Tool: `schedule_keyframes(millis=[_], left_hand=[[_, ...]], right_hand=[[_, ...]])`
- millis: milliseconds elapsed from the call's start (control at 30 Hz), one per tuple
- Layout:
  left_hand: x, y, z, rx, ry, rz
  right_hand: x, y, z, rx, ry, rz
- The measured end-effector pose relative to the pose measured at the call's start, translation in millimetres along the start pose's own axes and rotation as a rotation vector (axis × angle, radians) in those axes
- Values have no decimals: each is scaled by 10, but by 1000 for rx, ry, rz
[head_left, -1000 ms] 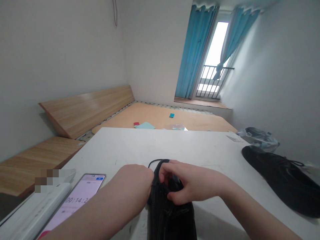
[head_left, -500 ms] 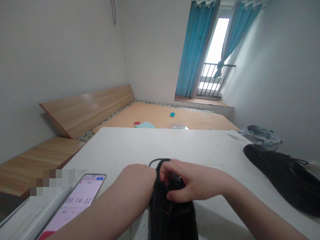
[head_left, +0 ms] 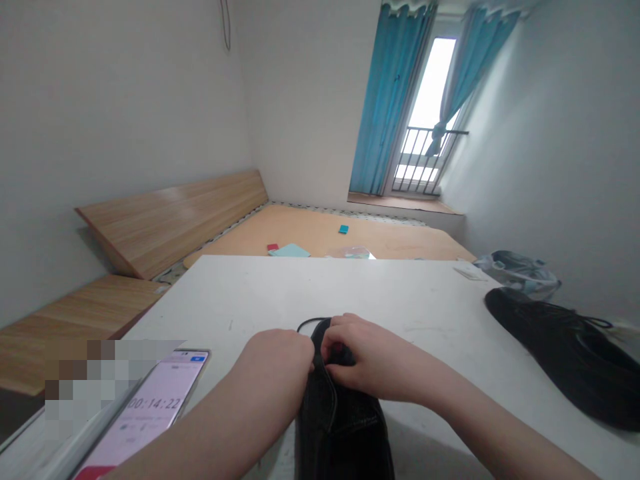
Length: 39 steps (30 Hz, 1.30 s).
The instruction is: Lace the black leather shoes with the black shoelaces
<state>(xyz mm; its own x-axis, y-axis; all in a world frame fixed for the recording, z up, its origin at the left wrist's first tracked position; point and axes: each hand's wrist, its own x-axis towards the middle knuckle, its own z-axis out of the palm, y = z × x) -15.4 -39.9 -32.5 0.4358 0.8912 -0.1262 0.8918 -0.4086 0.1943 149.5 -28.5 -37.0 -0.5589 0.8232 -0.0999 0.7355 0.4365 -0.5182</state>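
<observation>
A black leather shoe (head_left: pixel 345 433) lies on the white table in front of me, its near part cut off by the bottom of the picture. Against its left side rests my left hand (head_left: pixel 283 353), closed in a fist, with the fingertips mostly hidden. Over the shoe's upper, my right hand (head_left: pixel 353 353) bends its fingers and brings the thumb in at the edge of the lacing flap. From the shoe's far end curves a thin black lace (head_left: pixel 311 321). Whether the left fingers hold a lace or the shoe's edge is hidden.
A second black laced shoe (head_left: pixel 565 353) lies at the table's right edge, before a clear plastic bag (head_left: pixel 520 273). On the left lies a phone (head_left: pixel 155 403) showing a timer. Beyond the white table (head_left: pixel 240 283) is a wooden-coloured surface (head_left: pixel 310 223) with small items.
My right thumb has drawn up and left, closer to the curled fingers at the flap. The left hand stays at the shoe's side with little movement.
</observation>
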Motion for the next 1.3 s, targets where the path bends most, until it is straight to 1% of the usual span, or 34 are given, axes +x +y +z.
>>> schedule_keyframes(millis=[167, 267, 367, 533, 633, 733, 800, 867, 933, 1000, 1033, 1100, 1167, 1200, 1267, 1300], left_hand=[[13, 100, -127, 113, -65, -61], [-5, 134, -161, 149, -102, -55], [-15, 157, -181, 161, -129, -35], [-8, 205, -215, 150, -144, -13], [-17, 216, -204, 147, -149, 7], [-19, 195, -160, 146, -159, 17], [-12, 172, -141, 143, -114, 26], [-6, 152, -154, 93, -4, 34], [-7, 143, -200, -36, 126, 48], [-13, 143, -258, -211, 208, 76], [-16, 144, -282, -288, 230, 92], [-20, 144, -310, -393, 248, 121], [-21, 136, -308, -442, 248, 146], [-22, 128, -301, -459, 254, 161], [-31, 107, -288, -496, 295, 182], [-38, 95, -287, -513, 328, 176]], right_hand=[[20, -19, 42, -33, 31, 75], [18, -30, 44, -49, 35, 94], [12, -27, 39, -48, 23, 83], [5, 1, 18, 50, -39, 72], [5, 20, 16, 106, -37, 83], [16, 61, -7, 190, -7, 63], [32, 104, -59, 250, 22, 35], [48, 149, -139, 337, 60, -7], [47, 176, -231, 479, 124, -62], [16, 170, -316, 566, 216, -103], [-13, 153, -355, 565, 255, -116], [-96, 100, -427, 493, 283, -145], [-198, 52, -501, 429, 255, -166], [-249, 43, -541, 403, 215, -162], [-339, 71, -621, 316, 82, -104], [-374, 109, -657, 248, -15, -55]])
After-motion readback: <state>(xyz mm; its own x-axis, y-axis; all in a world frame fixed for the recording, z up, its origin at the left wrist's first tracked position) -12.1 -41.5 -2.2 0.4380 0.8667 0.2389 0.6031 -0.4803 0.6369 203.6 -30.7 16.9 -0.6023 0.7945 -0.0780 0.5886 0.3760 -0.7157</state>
